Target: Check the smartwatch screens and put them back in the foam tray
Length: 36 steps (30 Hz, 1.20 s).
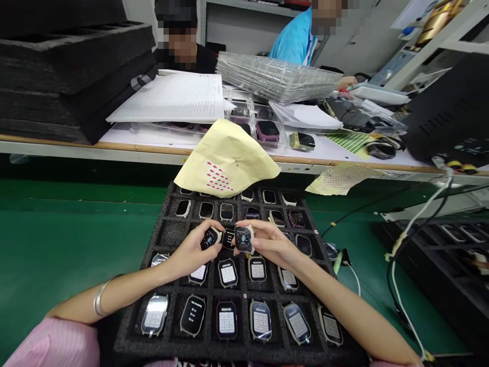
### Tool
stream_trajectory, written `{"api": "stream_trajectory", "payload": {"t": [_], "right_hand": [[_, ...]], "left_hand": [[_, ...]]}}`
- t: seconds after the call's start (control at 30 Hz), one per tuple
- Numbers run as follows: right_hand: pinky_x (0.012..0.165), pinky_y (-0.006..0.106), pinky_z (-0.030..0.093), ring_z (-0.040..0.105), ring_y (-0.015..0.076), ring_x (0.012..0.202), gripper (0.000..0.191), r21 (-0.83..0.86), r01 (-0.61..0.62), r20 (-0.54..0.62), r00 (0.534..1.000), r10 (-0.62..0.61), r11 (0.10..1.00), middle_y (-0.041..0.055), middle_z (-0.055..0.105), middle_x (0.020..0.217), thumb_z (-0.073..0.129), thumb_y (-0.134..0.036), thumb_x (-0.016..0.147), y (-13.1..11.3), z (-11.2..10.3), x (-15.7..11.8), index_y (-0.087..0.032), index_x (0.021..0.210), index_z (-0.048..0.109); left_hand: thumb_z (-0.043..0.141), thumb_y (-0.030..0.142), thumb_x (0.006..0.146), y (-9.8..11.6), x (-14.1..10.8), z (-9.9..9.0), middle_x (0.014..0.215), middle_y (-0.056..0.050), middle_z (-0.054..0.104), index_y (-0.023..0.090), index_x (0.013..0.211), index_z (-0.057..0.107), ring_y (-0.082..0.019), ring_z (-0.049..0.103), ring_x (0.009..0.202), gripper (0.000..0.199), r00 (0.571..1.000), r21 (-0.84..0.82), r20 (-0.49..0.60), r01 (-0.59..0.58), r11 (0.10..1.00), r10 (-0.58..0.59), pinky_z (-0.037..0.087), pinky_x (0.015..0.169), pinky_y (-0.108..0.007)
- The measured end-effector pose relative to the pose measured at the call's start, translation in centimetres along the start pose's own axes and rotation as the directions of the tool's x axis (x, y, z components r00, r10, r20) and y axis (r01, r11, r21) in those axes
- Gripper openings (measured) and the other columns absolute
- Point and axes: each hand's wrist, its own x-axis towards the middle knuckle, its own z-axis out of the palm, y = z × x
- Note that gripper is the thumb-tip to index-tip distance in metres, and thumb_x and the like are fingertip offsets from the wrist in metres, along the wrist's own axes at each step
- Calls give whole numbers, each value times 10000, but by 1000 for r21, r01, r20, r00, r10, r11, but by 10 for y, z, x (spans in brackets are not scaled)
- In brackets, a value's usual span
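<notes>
My left hand (pixel 196 245) is closed around a smartwatch body (pixel 211 238) with a dark screen, fingers and thumb on its edges. Close beside it, my right hand (pixel 267 239) grips a second smartwatch (pixel 243 239) by its sides, its dark face lit with a small blue figure. Both are held over a black foam tray (pixel 173 234) with rows of square pockets. Between my hands another watch (pixel 228 237) shows white text and is partly covered. Nearer rows hold several strapless watches with lit menu screens, such as one in a dark red frame (pixel 226 320); farther rows have dark screens.
A yellow paper sheet (pixel 229 158) hangs from the bench edge over the tray's far rows. Stacked black foam trays (pixel 76 76), papers (pixel 175 97) and clear plastic trays (pixel 275 76) stand on the bench. Cables (pixel 401 255) hang at right. Two people are behind the bench.
</notes>
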Motion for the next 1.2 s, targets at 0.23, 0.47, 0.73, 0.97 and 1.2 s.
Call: {"api": "stream_trajectory", "payload": {"t": [0.23, 0.47, 0.73, 0.97, 1.2], "right_hand": [[826, 357, 501, 691, 201, 819, 441, 6, -9, -5, 1000, 9, 1000, 88, 713, 946, 750, -232, 753, 2, 3, -3, -150, 1175, 648], [843, 308, 471, 668, 161, 818, 477, -12, 15, -67, 998, -16, 1000, 71, 709, 915, 793, -249, 698, 3, 4, -9, -144, 1146, 670], [815, 279, 457, 645, 146, 827, 488, -81, 43, -76, 996, -49, 996, 53, 693, 916, 800, -270, 689, 4, 4, -12, -160, 1147, 672], [806, 288, 460, 655, 150, 794, 511, -92, 31, -20, 999, -33, 995, 57, 688, 938, 784, -288, 712, 5, 4, -14, -169, 1191, 650], [796, 271, 475, 648, 144, 817, 522, -155, 25, -55, 998, -34, 988, 50, 696, 931, 778, -276, 718, 2, 4, -12, -177, 1211, 639]], "left_hand": [[562, 266, 812, -4, -4, 3, 717, 47, 484, 211, 1070, 499, -76, 381, 461, 271, 995, -37, 16, 98, 994, -98, 335, 433, -202], [619, 317, 773, -7, -6, 4, 698, 18, 559, 213, 1019, 581, -166, 536, 640, 270, 998, 67, -35, 58, 996, -56, 427, 607, -251], [603, 341, 776, -12, -8, 6, 934, -31, 623, 216, 1020, 582, -228, 564, 903, 275, 993, 125, -116, -7, 992, 22, 438, 820, -285], [635, 393, 774, -21, -5, -1, 969, -40, 629, 222, 1033, 586, -241, 579, 929, 315, 997, 152, 34, 56, 987, -62, 445, 848, -295], [637, 312, 766, -14, -3, 2, 994, -47, 621, 216, 1044, 578, -245, 565, 981, 300, 999, 143, -31, 24, 989, -19, 418, 884, -306]]}}
